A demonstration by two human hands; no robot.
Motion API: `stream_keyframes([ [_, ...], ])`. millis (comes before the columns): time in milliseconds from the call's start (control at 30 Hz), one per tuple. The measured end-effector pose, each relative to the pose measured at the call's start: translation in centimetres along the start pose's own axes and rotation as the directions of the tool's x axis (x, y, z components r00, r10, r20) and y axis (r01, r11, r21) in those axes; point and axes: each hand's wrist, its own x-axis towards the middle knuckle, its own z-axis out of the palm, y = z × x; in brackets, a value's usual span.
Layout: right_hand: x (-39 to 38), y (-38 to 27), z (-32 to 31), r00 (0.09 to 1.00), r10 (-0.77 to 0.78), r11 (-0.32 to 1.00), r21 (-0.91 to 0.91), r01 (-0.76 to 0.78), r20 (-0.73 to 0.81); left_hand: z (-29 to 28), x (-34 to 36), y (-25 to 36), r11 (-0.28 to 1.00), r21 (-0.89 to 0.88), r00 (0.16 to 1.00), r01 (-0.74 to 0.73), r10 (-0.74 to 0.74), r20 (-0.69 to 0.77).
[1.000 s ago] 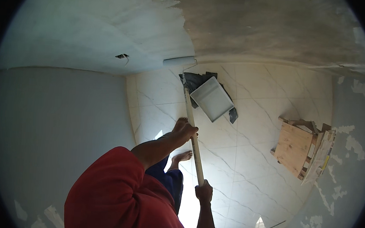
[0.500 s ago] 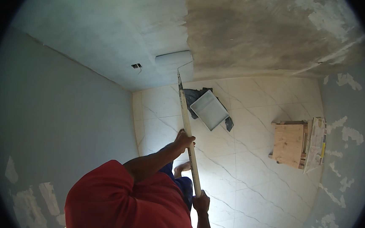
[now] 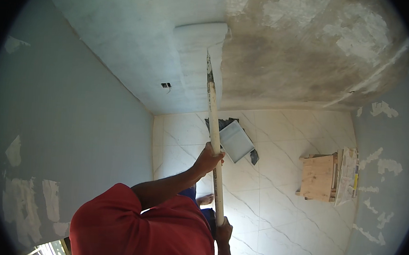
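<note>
A long cream pole (image 3: 212, 99) with a worn, dark-smeared upper part leads up to a paint roller (image 3: 199, 26) held against the wall, on the pale painted part beside a blotchy brown area (image 3: 298, 72). My left hand (image 3: 211, 158) is closed round the pole midway along it. Lower down, my right hand (image 3: 223, 230) grips the pole's near end. Beyond my hands, a pale plastic tray (image 3: 236, 141) lies on the floor on a dark crumpled sheet (image 3: 254, 157), part of it behind the pole.
A small wooden piece (image 3: 317, 178) with boards against it stands by the patched right wall (image 3: 373, 220). A blue-grey wall (image 3: 72, 118) rises at left. A small hole with a wire (image 3: 165, 86) is in the far wall. My bare foot (image 3: 205, 199) rests on the tiled floor (image 3: 279, 213).
The roller has moved up the far wall, leaving a pale streak below it, with both hands still on the pole. The view has shifted, so the floor and tray sit lower in the picture.
</note>
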Motion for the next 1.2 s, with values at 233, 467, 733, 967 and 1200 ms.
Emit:
stream_keyframes([
  [233, 1.7, 0.2, -0.5, 0.997, -0.072, 0.995, -0.072, 0.07, -0.028, 0.5, 1.1, 0.3, 0.997, 0.035, 0.997, -0.071, 0.071, 0.021],
  [467, 1.4, 2.2, 0.1, 0.997, -0.043, 0.985, -0.168, 0.032, -0.064, 0.5, 4.0, -6.4, 0.978, 0.016, 0.975, 0.209, -0.21, 0.079],
  [733, 4.1, 2.7, -0.2, 0.981, 0.192, 0.946, -0.263, -0.189, -0.012, 1.4, 8.9, -13.9, 0.947, 0.021, 0.943, 0.321, -0.322, 0.087],
  [967, 9.1, 0.4, 0.7, 0.923, 0.376, 0.882, -0.337, -0.329, 0.085, 0.9, 14.9, -17.9, 0.847, -0.003, 0.846, 0.531, -0.53, 0.065],
  [1200, 19.9, -2.4, 3.1, 0.83, 0.527, 0.806, -0.417, -0.42, 0.182, -0.2, 26.3, -25.4, 0.769, 0.086, 0.774, 0.633, -0.632, -0.045],
])
